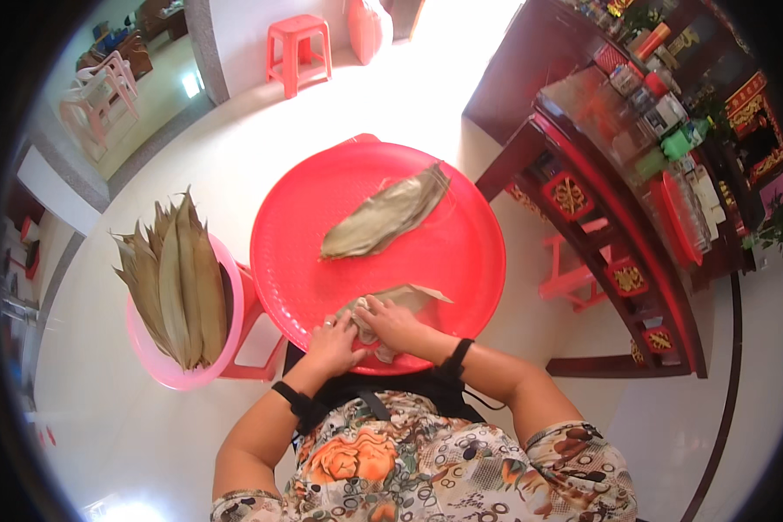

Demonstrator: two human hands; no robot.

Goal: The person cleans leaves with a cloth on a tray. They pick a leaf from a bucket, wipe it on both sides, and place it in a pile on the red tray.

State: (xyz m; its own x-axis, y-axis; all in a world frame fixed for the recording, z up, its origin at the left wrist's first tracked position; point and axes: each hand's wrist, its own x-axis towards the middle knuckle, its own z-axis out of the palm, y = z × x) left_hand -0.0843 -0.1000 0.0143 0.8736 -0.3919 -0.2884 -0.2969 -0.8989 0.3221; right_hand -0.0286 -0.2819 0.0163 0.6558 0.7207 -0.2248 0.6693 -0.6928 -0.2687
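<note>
Patterned shirt (357, 457) nearest us, both hands on a leaf at the tray's near edge

Below us spreads the floral cloth of our shirt, and past it our forearms reach forward, a black band (297, 403) on each wrist. Our left hand (333, 346) and right hand (391, 322) meet at the near part of a round red tray (291, 278), their fingers bent and the space between the two narrow. They touch a long dried leaf (419, 298) and a pale crumpled piece (384, 353), mostly hidden under our fingers; we cannot tell whether either hand is closed around anything or only pressing. The leaf lies with its long axis roughly left to right, its pointed tip to our right, just beyond our right hand's knuckles.

Farther across the tray, apart from our hands, rests a flat bundle of leaves (387, 216). Its long axis slants from near left to far right, with the ragged, stringy end pointing away.

To our left, a pink basin (178, 378) on a red stool (259, 344) holds many upright leaves (178, 287), their tips mostly pointing away from us. On our right stands dark wooden furniture (600, 226) with gold carved panels. Farthest off, we see another red stool (298, 52) by the wall and pale plastic chairs (104, 96) through a doorway.
</note>
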